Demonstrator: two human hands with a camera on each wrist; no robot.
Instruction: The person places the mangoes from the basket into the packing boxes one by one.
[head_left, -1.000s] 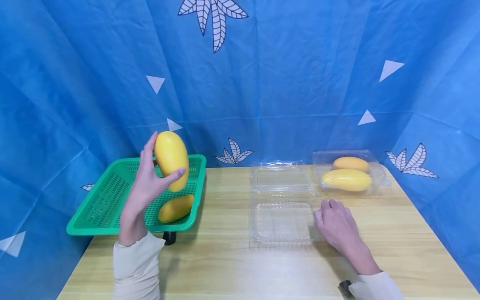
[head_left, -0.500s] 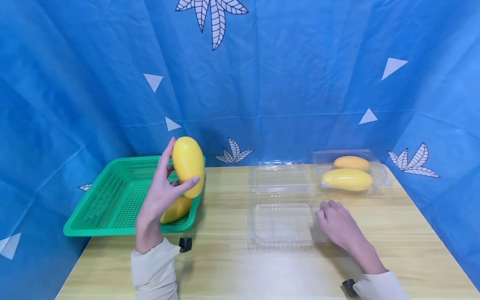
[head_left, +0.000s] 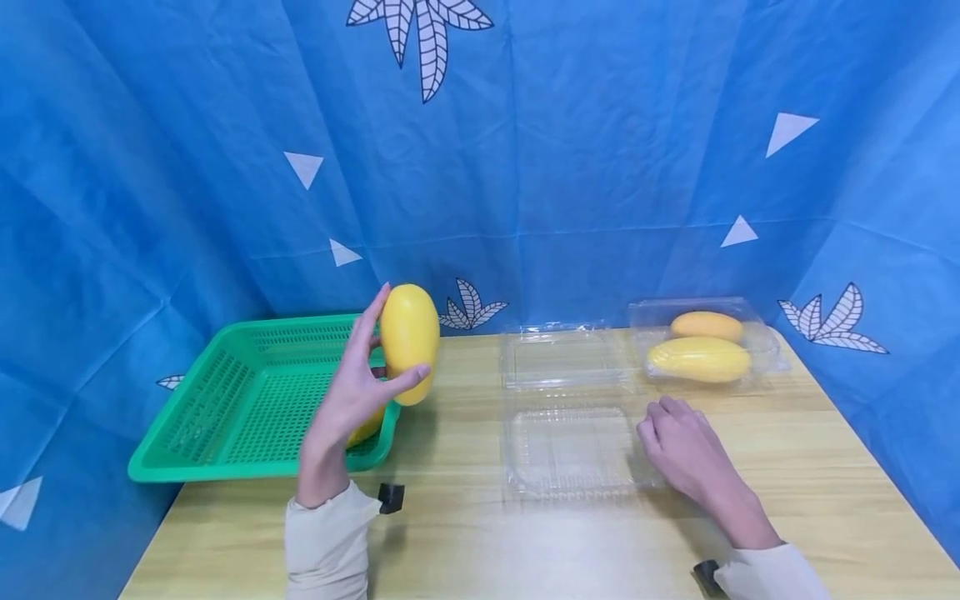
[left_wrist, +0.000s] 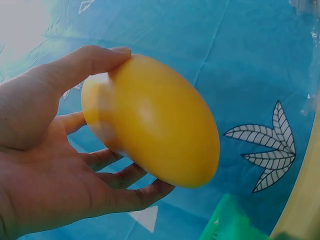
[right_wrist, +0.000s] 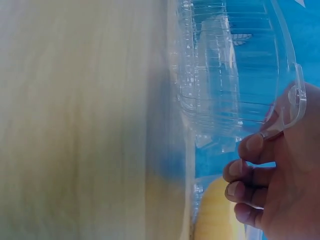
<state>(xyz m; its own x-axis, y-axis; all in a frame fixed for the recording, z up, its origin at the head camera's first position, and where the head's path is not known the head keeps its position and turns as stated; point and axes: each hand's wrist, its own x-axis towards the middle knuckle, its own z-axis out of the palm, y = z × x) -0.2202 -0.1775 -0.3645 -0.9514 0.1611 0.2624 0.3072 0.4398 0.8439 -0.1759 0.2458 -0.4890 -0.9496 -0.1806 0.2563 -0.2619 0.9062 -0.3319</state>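
Note:
A yellow mango [head_left: 409, 343] is held up by my left hand [head_left: 352, 396], in the air over the right edge of the green basket. In the left wrist view the thumb lies on one side of the mango [left_wrist: 160, 120] and the fingertips on the other. Another mango [head_left: 366, 427] lies in the basket, partly hidden by the left hand. My right hand [head_left: 686, 450] pinches the rim of an open clear plastic clamshell box [head_left: 570, 450] at its right side. The right wrist view shows the box's corner [right_wrist: 299, 95] between thumb and index finger.
The green basket [head_left: 142, 467] stands at the left of the wooden table [head_left: 465, 533]. At the back right, a second clear box [head_left: 648, 312] holds two mangoes [head_left: 697, 360]. A blue patterned curtain [head_left: 585, 150] hangs behind the table.
My left hand has carried the mango to the right and slightly down, from above the basket's inside to its right edge. The right hand has stayed at the clear box.

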